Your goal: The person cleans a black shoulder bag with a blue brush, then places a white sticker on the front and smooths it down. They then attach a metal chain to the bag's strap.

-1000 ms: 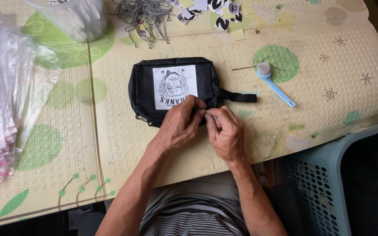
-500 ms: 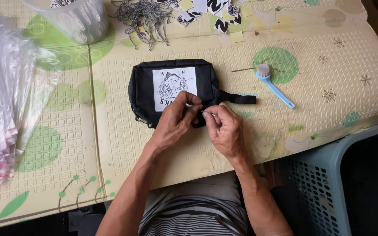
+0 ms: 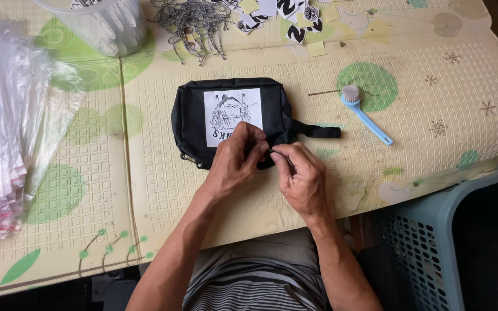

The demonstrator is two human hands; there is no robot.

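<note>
A small black pouch with a white printed patch lies on the cream mat in front of me, its strap sticking out to the right. My left hand presses on the pouch's near edge, fingers curled at its lower right corner. My right hand meets it there, fingertips pinching something small at that corner; the thing itself is hidden by the fingers.
A blue-handled brush lies right of the pouch. A heap of clear plastic bags fills the left. At the back stand a clear tub, a tangle of grey cords and black-and-white patches. A blue basket stands lower right.
Both hands stay at the pouch's lower right corner; the fingers have shifted slightly as they work the same spot. The pouch has not moved.
</note>
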